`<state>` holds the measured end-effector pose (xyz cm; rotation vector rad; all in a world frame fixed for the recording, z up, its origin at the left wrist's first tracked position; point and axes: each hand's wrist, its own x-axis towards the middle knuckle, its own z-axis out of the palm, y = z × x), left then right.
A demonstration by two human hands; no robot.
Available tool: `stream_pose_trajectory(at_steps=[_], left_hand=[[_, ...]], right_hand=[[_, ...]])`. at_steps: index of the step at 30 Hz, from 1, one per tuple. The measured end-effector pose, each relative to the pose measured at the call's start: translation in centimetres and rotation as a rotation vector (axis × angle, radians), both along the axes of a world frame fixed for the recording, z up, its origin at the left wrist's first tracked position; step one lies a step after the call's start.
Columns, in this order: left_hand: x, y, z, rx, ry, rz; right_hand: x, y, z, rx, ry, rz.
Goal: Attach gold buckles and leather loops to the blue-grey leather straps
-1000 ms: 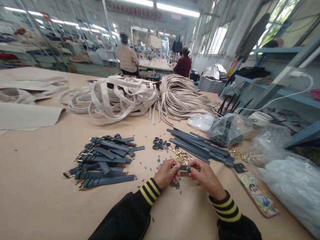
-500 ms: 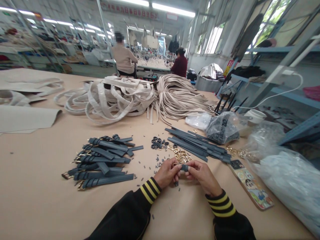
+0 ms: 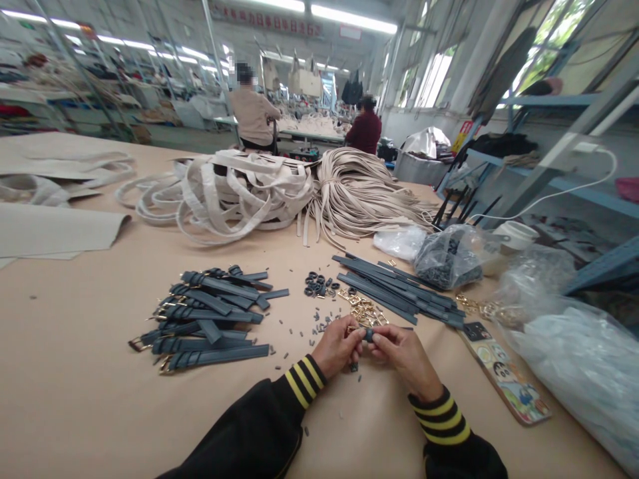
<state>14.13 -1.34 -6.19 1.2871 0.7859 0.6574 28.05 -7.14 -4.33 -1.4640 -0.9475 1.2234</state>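
Observation:
My left hand (image 3: 340, 346) and my right hand (image 3: 405, 354) meet over the near middle of the table, both closed on a dark blue-grey strap (image 3: 368, 334). The fingertips cover most of it, and a short end hangs below my left fingers. Just beyond my hands lies a heap of gold buckles (image 3: 367, 309). Behind that is a cluster of dark strap loops (image 3: 317, 285). Small dark bits (image 3: 319, 322) are scattered beside my left hand. To the left is a pile of buckled straps (image 3: 210, 316); flat loose straps (image 3: 394, 286) lie to the right.
Beige webbing (image 3: 239, 193) and a tied bundle of beige strips (image 3: 359, 189) fill the table's back. At right are a patterned phone (image 3: 506, 376), clear plastic bags (image 3: 574, 359) and a white cup (image 3: 516, 234). Two people sit farther off.
The right fingers have shifted slightly along the strap, towards the left hand. Both hands still grip it. The whole view has moved a little.

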Motion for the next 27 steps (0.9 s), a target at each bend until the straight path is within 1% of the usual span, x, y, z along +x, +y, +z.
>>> stream_pose_trajectory(at_steps=[5, 8, 11, 17, 22, 27], left_hand=[[0.0, -0.1, 0.3, 0.03, -0.014, 0.032], [0.0, -0.1, 0.6, 0.083, 0.003, 0.05], [-0.1, 0.1, 0.8, 0.159, 0.066, 0.073], [-0.2, 0.0, 1.1, 0.297, 0.167, 0.109], [-0.2, -0.1, 0.8, 0.378, 0.192, 0.061], [-0.3, -0.4, 0.4, 0.477, 0.15, -0.022]], right_hand=[[-0.3, 0.4, -0.2, 0.001, 0.05, 0.01], [-0.6, 0.6, -0.2, 0.022, 0.077, -0.04], [-1.0, 0.5, -0.1, 0.051, 0.039, -0.077], [-1.0, 0.2, -0.2, 0.042, -0.028, -0.036], [-0.9, 0.8, -0.5, 0.08, -0.067, 0.005], [-0.9, 0.8, 0.1, 0.133, -0.231, 0.06]])
